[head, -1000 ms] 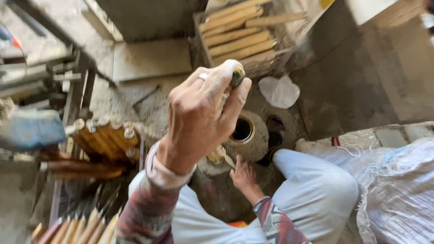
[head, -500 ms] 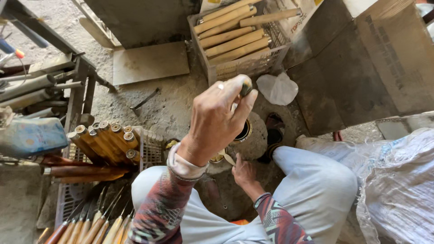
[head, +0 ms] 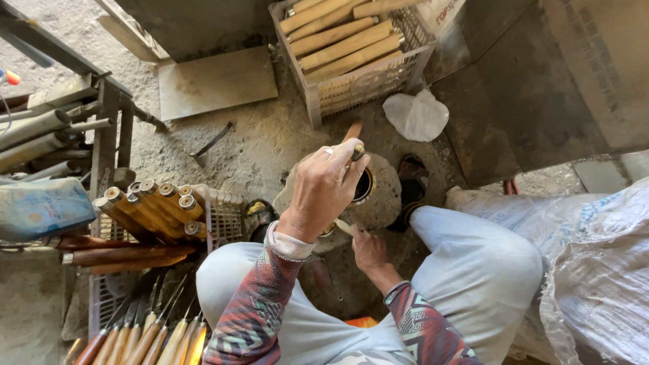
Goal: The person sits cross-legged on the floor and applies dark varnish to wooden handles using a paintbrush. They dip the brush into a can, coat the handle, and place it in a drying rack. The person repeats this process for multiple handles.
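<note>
Left hand (head: pixel 323 191): raised over the stone block, fingers clenched around a wooden handle (head: pixel 353 134) whose tan end sticks out above the knuckles; metal collar visible at the fingertips.

Right hand (head: pixel 368 249): lower, between the knees, fingers closed on a small pale piece (head: pixel 345 227) just beside the block; exact grip partly hidden.

Stone block (head: pixel 387 190): round, grey, on the ground between the legs, with a dark ringed hole (head: pixel 365 186) in its top, directly under the left hand.

Plastic crate (head: pixel 365 84), pale lattice walls, top centre: filled with long plain wooden handles (head: pixel 345 44) lying side by side, roughly level with the rim.

Small white basket (head: pixel 226 213), left of the block: holds a bundle of short wooden handles with metal collars (head: pixel 159 206), tilted, ends pointing up and left.

Dark grid tray (head: pixel 101 307), lower left: a row of finished tools with brown and yellow handles (head: pixel 145 341), blades pointing up.

White plastic bag (head: pixel 418 115): crumpled on the ground just right of the crate.

Woven sack (head: pixel 595 270): bulky, pale, at right edge, contents not visible.

Flat board (head: pixel 216 82): lying on the gritty ground, left of the crate.

Metal pipes (head: pixel 40 132): stacked at far left.
</note>
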